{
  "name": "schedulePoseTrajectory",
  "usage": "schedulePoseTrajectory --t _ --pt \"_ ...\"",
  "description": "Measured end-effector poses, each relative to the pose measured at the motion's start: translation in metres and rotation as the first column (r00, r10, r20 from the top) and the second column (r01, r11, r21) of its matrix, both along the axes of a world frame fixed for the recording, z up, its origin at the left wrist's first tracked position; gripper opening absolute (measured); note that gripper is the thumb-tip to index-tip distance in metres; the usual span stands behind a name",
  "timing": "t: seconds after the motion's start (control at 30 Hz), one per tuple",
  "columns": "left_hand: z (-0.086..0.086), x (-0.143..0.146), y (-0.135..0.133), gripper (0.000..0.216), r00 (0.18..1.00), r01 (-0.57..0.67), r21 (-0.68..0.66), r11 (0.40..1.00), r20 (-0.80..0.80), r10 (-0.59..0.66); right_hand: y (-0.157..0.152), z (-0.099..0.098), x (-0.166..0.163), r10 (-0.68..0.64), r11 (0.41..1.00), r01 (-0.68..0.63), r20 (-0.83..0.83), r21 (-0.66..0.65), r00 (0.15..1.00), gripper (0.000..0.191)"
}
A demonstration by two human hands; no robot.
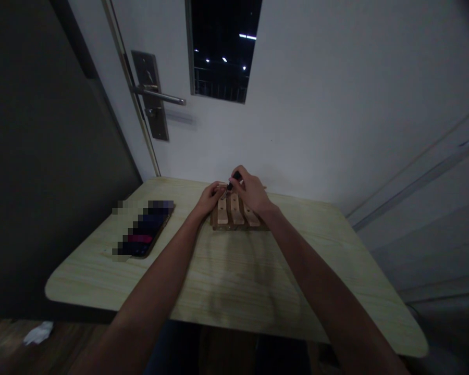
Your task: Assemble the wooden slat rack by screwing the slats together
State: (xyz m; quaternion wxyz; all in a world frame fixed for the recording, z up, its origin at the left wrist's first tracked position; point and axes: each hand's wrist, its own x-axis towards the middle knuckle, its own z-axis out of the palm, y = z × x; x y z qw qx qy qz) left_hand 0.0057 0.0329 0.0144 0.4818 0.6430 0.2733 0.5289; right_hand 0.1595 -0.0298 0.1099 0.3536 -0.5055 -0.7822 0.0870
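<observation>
A brown wooden board (234,227) lies on the table, with several paler wooden strips (236,214) with small dark holes fixed side by side across it. At the board's far left corner my left hand (209,198) is closed, thumb and fingers gripping the edge. My right hand (254,192) is closed around the black handle of a screwdriver (235,180). The tool tilts down and left, its thin shaft pointing at the far end of the left strip, close to my left thumb. Whether its tip touches a screw is too small to tell.
The pale wood-patterned table (234,281) has rounded corners and stands against a white door (316,104) with a metal handle (160,95). A phone (152,229), partly pixelated, lies on the table's left side. Crumpled white paper (39,332) is on the floor at left.
</observation>
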Motion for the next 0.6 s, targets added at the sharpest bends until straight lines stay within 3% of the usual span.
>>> schedulePoseTrajectory --t 0.47,0.53,0.6 --pt "-0.003 0.001 0.004 0.031 0.999 -0.050 0.065 0.997 -0.019 0.051 0.005 0.016 -0.008 0.218 0.975 -0.221 0.106 0.021 0.970 0.040" --pt "-0.004 0.001 0.005 0.030 0.997 -0.065 0.072 0.995 -0.024 0.067 0.004 0.018 -0.008 0.202 0.975 -0.211 0.132 0.064 0.970 0.036" --pt "-0.005 0.000 0.005 0.032 0.997 -0.072 0.072 0.995 -0.033 0.074 0.005 0.018 -0.008 0.101 0.986 -0.121 0.170 0.113 0.980 0.026"
